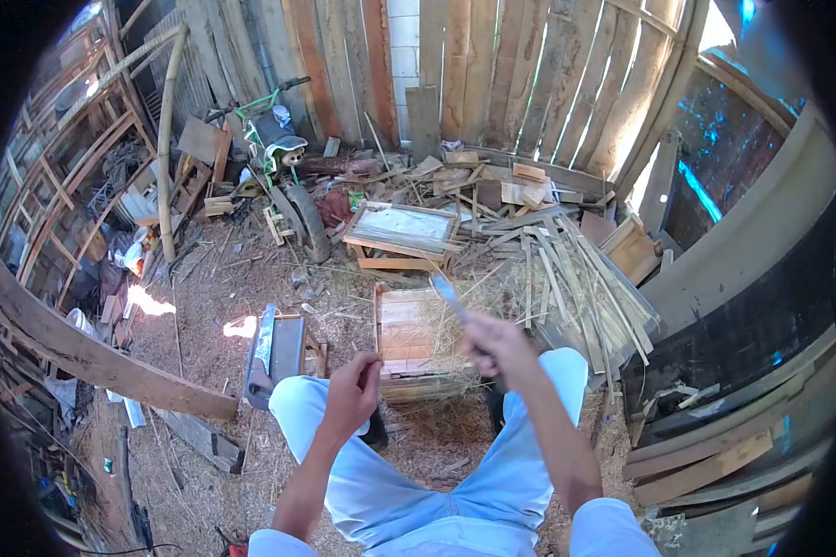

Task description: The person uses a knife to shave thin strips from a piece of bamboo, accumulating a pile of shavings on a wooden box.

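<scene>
Metal blade (449, 295): blurred, clamped in the right hand (494, 345), pointing to 11 o'clock over the wooden crate (409, 336).
Left hand (353, 395): fingers pinched together at its 1 o'clock; what they grip is too small to tell.
Crate edges: far rim near the framed panel (401, 232).
Open room: bare sawdust floor (204, 297) at 10 o'clock; stick pile (567, 278) crowds 2 o'clock.

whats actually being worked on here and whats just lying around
In hand: right hand grips a knife; left hand pinches something too thin to tell; wooden crate beneath.
Lying about: bicycle, framed panel, stick pile.
</scene>
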`<action>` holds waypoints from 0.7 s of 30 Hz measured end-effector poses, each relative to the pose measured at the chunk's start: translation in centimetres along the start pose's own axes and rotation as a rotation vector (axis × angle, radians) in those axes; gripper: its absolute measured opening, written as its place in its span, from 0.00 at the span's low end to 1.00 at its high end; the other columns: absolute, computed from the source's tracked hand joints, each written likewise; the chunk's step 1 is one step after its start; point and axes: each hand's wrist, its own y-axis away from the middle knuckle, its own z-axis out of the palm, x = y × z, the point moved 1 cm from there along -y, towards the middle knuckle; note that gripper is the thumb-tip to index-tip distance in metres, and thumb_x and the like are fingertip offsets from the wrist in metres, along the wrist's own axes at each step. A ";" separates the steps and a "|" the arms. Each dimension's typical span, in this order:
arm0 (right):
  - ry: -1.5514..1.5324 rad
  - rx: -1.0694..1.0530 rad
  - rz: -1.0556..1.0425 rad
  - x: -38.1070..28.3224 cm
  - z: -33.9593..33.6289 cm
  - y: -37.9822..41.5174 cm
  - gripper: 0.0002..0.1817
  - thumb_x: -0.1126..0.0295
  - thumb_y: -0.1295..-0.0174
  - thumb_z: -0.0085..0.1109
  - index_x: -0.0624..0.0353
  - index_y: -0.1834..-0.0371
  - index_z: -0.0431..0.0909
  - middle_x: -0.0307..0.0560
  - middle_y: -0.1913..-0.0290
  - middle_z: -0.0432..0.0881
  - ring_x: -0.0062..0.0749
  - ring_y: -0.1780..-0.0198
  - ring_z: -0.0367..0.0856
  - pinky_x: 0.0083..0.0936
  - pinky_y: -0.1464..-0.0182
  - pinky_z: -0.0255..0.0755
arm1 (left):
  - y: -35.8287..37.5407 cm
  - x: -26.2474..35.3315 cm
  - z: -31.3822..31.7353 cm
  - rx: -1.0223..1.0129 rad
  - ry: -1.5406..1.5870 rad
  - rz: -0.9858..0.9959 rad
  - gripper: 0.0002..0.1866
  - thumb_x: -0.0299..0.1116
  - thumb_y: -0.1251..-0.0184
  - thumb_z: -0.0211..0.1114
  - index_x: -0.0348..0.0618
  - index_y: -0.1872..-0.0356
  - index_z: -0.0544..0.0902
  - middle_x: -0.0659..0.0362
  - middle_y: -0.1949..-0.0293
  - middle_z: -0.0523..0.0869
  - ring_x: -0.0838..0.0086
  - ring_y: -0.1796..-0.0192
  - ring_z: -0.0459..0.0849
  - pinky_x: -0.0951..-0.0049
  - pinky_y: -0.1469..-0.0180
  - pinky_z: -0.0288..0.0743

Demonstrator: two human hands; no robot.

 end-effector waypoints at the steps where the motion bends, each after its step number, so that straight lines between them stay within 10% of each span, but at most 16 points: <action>1: 0.007 -0.070 -0.001 0.6 1.7 0.1 0.17 0.65 0.33 0.51 0.58 0.43 0.72 0.37 0.71 0.75 0.11 0.83 0.61 0.10 0.84 0.55 | -0.2 0.9 0.4 -0.007 0.024 0.012 0.03 0.22 0.38 0.59 0.36 0.64 0.76 0.57 0.79 0.77 0.77 0.80 0.73 0.75 0.77 0.65; 21: -0.305 -0.095 -0.026 -1.5 -0.5 -0.3 0.20 0.66 0.32 0.50 0.62 0.40 0.67 0.33 0.71 0.71 0.10 0.80 0.62 0.08 0.83 0.55 | -0.1 1.4 -0.4 -0.097 -0.085 0.161 0.05 0.20 0.40 0.59 0.36 0.63 0.77 0.52 0.70 0.81 0.63 0.74 0.80 0.70 0.71 0.73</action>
